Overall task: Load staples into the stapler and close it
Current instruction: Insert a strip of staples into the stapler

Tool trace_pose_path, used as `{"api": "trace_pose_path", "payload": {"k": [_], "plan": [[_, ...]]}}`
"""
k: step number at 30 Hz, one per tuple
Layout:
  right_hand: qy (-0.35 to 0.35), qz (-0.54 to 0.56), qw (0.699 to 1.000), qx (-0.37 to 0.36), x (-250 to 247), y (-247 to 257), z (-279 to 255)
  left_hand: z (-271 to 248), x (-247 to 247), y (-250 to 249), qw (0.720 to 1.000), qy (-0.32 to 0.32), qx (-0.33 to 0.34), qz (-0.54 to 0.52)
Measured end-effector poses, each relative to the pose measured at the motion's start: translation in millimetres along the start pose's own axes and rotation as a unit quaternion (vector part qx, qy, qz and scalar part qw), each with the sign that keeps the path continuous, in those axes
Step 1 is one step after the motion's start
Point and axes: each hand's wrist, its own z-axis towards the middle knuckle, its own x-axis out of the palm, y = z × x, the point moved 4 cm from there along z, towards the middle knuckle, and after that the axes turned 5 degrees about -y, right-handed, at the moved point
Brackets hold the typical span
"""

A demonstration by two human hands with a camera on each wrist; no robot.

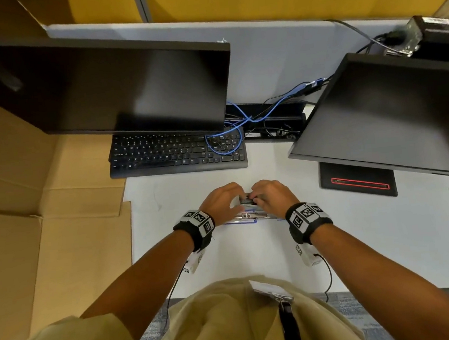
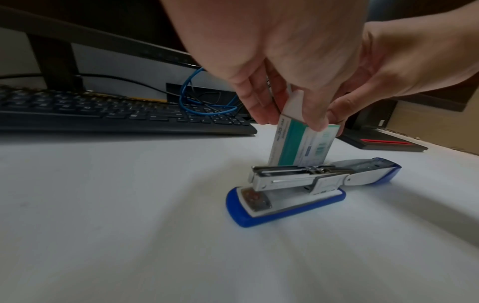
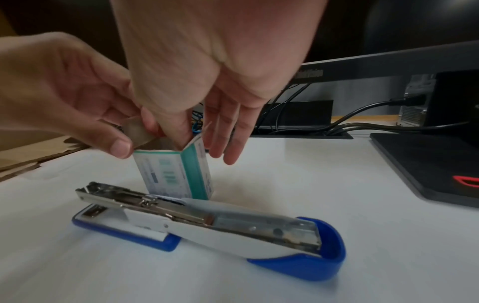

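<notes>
Cardboard sheets (image 1: 15,219) are spread over the left part of the white desk (image 1: 254,249), and two dark monitors are seen above it: a large monitor (image 1: 125,83) at the left and a second monitor (image 1: 392,113) at the right, whose flat black base (image 1: 357,180) carries a red outline. A black keyboard (image 1: 177,154) lies under the large monitor's lower edge, with a blue cable (image 1: 226,142) looped over its right end.

Nearer the person, the stapler (image 3: 207,223) (blue and white) is laid on the desk, opened out flat: the blue base lies at one end, the metal staple channel is exposed, and the top cover is folded back to the other side.

Just behind it, a small staple box (image 3: 178,174), white with teal bands, is stood upright on end with its top flaps open. The box is gripped near its top by the left hand (image 3: 64,92), thumb on the near face and fingers behind. The thumb and forefinger of the right hand (image 3: 207,71) are dipped into the open mouth; whether staples are pinched there cannot be told, since the tips are hidden. Its remaining fingers hang straight beside the box.
</notes>
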Motion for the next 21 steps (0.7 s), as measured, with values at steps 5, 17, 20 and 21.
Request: {"api": "trace_pose_path", "payload": {"k": [5, 17, 20, 21], "plan": [[0.038, -0.102, 0.994, 0.0, 14, 7, 11, -4, -3, 10, 0.999, -0.025, -0.026, -0.028], [0.054, -0.239, 0.969, -0.011, 13, 26, 24, -2, -2, 9, 0.998, -0.024, -0.054, -0.028], [0.048, -0.217, 0.975, -0.012, 16, 24, 24, -1, -2, 6, 0.998, -0.027, -0.052, -0.022], [0.043, -0.205, 0.978, -0.012, 16, 22, 23, -1, -1, 6, 0.998, -0.03, -0.051, -0.022]]}}
